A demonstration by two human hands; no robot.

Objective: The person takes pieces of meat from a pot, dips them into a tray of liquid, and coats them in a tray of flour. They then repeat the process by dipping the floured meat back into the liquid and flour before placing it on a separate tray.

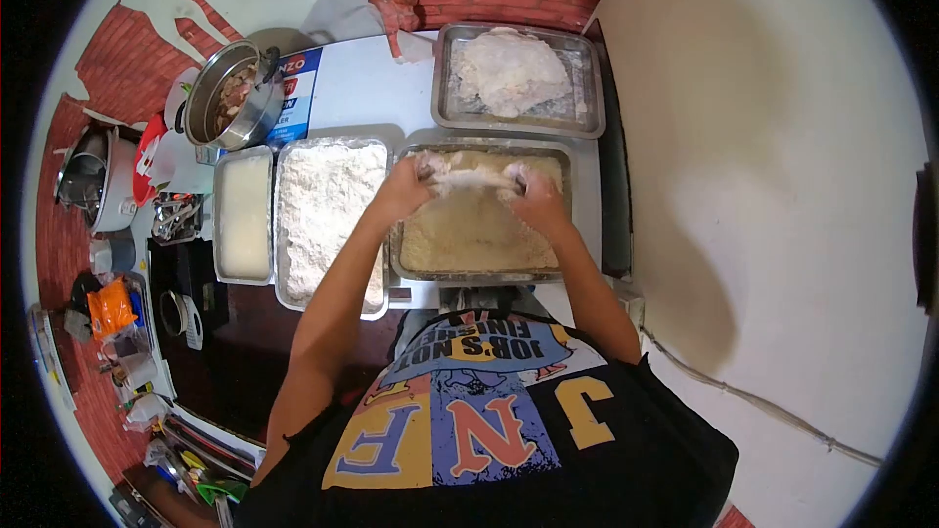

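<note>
My left hand [406, 188] and my right hand [538, 199] pinch opposite ends of a white, flour-coated piece of food [471, 179], stretched between them. They are over the back part of a metal tray [479, 278] of pale tan crumbs [479, 240]. White powder clings to my fingertips. Left of this tray stands another tray [281, 235] of lumpy white flour [333, 191]. Farther left, a narrower tray [243, 281] contains a smooth off-white liquid [245, 220]. What the piece is under its coating cannot be made out.
Behind the crumb tray, a metal tray [518, 127] bears a heap of white-coated pieces [511, 70]. A steel pot [256, 117] with brownish pink chunks stands at back left, beside a blue printed packet [298, 88]. A wall [743, 186] closes the right side.
</note>
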